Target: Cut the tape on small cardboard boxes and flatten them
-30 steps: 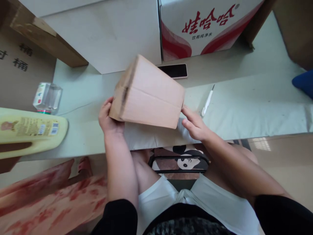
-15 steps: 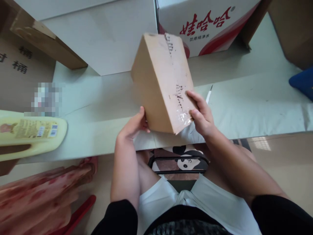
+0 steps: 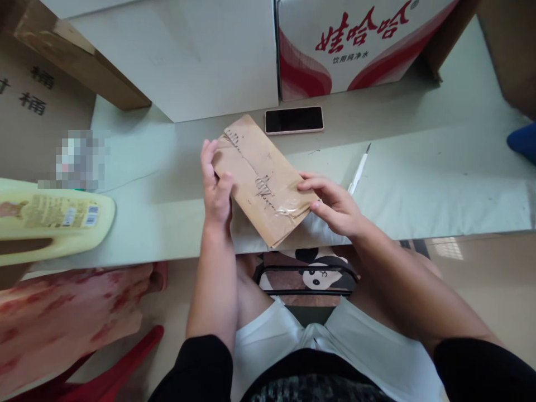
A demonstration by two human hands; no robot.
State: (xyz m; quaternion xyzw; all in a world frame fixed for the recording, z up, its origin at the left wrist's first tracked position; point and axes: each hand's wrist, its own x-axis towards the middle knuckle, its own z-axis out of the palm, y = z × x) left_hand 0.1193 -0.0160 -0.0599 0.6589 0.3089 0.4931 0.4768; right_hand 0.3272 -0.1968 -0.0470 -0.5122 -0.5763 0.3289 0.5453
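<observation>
Between my two hands is a brown cardboard box (image 3: 263, 173), its taped top facing up toward me. Torn, ragged marks run along the seam, and clear tape shines near its right end. My left hand (image 3: 216, 184) grips the far left corner, with the thumb along the near edge. At the right end, my right hand (image 3: 333, 201) pinches the corner between thumb and fingers. Just beyond the box lies a phone (image 3: 294, 120) with a dark screen. A white pen-shaped tool (image 3: 359, 170) with a thin dark tip rests on the table right of my right hand.
A white carton (image 3: 180, 67) and a red-and-white carton (image 3: 355, 50) line the back of the pale-covered table (image 3: 439, 184). A yellow bottle (image 3: 79, 223) lies at the left. Brown cartons (image 3: 42, 123) stand behind it. Something blue (image 3: 523, 142) shows at the right edge.
The box has tipped down so its taped top faces me, and it sits lower. My left hand has shifted up to its far left corner. The phone has come into view.
</observation>
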